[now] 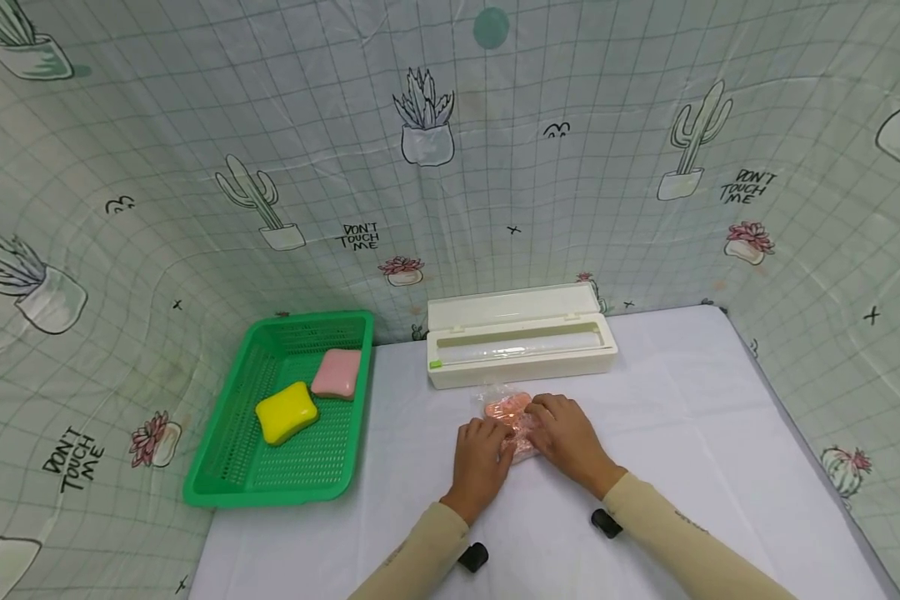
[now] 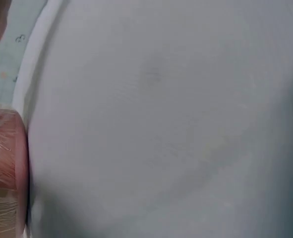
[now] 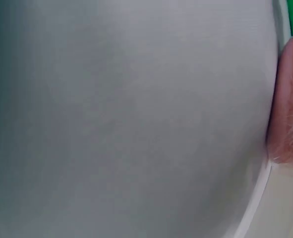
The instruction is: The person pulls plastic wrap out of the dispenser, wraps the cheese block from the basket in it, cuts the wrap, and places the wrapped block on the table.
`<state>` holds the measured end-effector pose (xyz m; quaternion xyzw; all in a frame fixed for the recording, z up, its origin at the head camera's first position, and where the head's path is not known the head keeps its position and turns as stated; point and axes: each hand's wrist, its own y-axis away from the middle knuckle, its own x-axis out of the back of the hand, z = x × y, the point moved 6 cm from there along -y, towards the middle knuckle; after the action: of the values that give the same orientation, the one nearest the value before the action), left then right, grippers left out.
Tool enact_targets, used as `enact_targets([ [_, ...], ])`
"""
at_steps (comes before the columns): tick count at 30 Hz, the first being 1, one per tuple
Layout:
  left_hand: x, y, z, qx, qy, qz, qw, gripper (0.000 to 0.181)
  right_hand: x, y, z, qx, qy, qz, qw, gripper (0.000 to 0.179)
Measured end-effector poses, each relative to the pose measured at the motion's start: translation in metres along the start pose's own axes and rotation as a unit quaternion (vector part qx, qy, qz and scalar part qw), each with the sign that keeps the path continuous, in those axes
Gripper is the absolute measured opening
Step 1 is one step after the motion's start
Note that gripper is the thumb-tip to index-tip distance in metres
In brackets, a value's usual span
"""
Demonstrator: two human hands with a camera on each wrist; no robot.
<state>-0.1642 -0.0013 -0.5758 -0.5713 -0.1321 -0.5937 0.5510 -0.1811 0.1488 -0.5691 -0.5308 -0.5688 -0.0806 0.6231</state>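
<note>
A: Your sleeves lie nearest, with dark print on them.

B: Too small to read. The cloth wall facing you says "DON'T TOUCH ME" three times.

A: Your left hand and right hand touch the film-wrapped pack from either side, fingers bent; whether they pinch it, I can't tell.

B: It's on your white table, just before the open box. The green basket sits to your left.

White-covered table; on it green basket; open white box; film-wrapped pink bundle
</note>
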Motion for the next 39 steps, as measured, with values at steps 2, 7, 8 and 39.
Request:
enact_targets([
  [2,0.0,0.001,0.003,-0.027,-0.043,-0.002,0.9987,0.015,0.0,0.002,-0.004,0.037,0.018,0.004,0.9992,0.041],
  [7,0.001,0.002,0.009,-0.078,-0.136,-0.012,0.9876,0.01,-0.004,0.007,-0.006,0.074,0.049,-0.02,0.9958,0.028],
  [8,0.0,0.002,0.009,-0.082,-0.149,-0.019,0.9853,0.01,-0.006,0.008,-0.006,0.075,0.051,-0.028,0.9955,0.026],
  [39,0.006,-0.006,-0.02,0.063,0.016,-0.022,0.9976,0.03,0.004,-0.007,0.004,-0.029,-0.031,-0.086,0.9954,0.024],
])
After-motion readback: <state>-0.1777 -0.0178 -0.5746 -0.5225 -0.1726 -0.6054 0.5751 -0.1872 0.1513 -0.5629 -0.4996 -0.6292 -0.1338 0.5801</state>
